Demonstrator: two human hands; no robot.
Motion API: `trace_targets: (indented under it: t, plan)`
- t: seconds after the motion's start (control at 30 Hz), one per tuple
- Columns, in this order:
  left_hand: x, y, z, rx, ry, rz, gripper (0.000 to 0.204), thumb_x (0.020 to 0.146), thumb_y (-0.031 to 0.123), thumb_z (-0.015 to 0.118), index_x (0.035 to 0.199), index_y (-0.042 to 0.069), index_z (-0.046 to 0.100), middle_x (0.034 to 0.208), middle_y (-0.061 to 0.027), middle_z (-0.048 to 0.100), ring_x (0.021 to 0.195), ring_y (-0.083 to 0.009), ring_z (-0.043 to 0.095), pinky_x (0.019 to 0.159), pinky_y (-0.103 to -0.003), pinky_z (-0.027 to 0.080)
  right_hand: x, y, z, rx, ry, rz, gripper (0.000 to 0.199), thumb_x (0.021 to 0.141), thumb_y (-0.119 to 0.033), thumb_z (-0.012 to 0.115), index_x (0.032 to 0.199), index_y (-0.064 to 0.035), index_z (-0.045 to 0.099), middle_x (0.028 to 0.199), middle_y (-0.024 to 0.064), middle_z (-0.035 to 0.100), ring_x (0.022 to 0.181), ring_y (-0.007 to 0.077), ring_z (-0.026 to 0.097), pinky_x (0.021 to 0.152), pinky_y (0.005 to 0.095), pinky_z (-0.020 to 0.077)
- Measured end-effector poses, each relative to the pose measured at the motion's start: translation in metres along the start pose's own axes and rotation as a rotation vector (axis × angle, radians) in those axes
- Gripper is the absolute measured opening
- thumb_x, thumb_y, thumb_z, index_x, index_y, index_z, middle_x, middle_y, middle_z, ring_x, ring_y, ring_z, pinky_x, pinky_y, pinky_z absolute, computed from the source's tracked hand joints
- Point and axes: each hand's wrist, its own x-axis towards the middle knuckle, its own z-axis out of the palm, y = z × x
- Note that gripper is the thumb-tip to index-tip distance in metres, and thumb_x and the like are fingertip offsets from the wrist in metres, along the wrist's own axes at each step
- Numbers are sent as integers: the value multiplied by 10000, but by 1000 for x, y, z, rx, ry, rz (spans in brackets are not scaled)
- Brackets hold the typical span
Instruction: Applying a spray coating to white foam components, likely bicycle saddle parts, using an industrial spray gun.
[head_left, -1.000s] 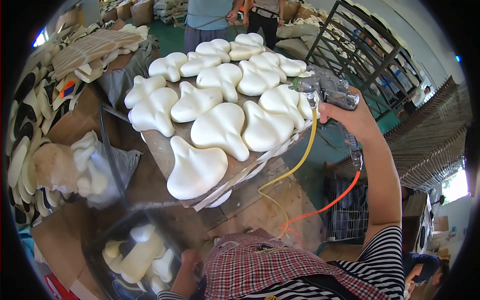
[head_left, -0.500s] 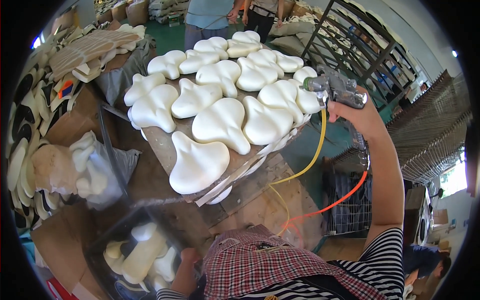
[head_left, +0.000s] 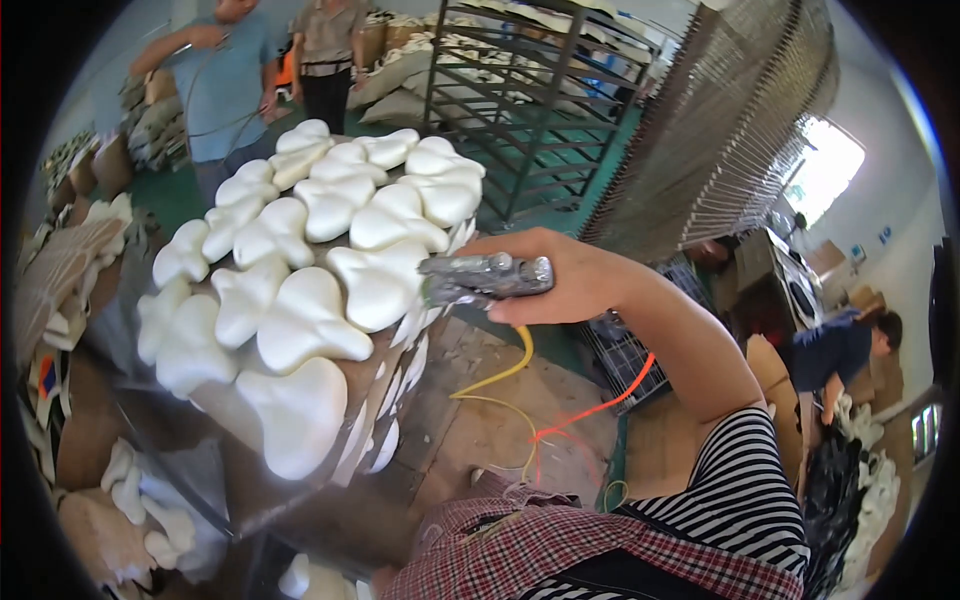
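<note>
While the white saddle-shaped foam pads lie packed in rows on a tilted board, a grey spray gun is held at the board's right edge, its nozzle just beside the nearest pad. The right hand is closed firmly round the gun's body, with yellow and orange hoses hanging below it. The left hand is not seen, so its state cannot be told. The gun is judged stiff, metal and moderately heavy, with drag added by the hoses; it is best gripped round the body, as now, with the hoses kept clear. The pads look light, soft and easily dented, and would be better lifted by their broad rear edges. Other people stand beyond the board's far end.
</note>
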Motion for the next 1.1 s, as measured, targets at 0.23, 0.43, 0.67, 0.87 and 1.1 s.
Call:
trace_targets:
  t: [0.23,0.43,0.67,0.87,1.1]
  plan:
    - [-1,24,-26,-2,4,-5,217,758,313,658,828,128,748,922,-110,717,876,-285,691,709,-444,547,-35,-32,-9,194,-67,312,563,784,-130,675,1316,-19,529,1058,96,668,915,155,624,847,312,494]
    - [-4,27,-24,-5,12,-3,221,760,311,658,833,122,746,921,-114,717,879,-287,690,711,-446,547,-45,-30,5,107,-96,177,570,766,-147,670,1303,-11,538,1082,111,665,969,173,609,909,321,461]
    - [-4,30,-21,-25,35,-18,225,761,308,659,839,115,745,920,-119,716,883,-288,690,714,-449,547,-57,-29,1,167,-65,228,573,775,-140,672,1313,-10,524,1086,118,666,964,174,612,892,327,468]
    - [3,39,-15,-33,58,-38,229,762,306,660,845,109,743,919,-124,716,886,-290,689,716,-452,547,-56,-24,5,126,32,180,577,763,-137,683,1313,-39,537,1048,103,669,930,159,615,859,296,481]
    - [-11,9,32,-70,286,65,234,764,303,661,851,102,742,918,-129,715,890,-292,688,719,-455,546,-73,-22,-4,162,-12,299,537,817,-73,686,1326,-21,521,1095,46,638,790,75,574,736,258,484]
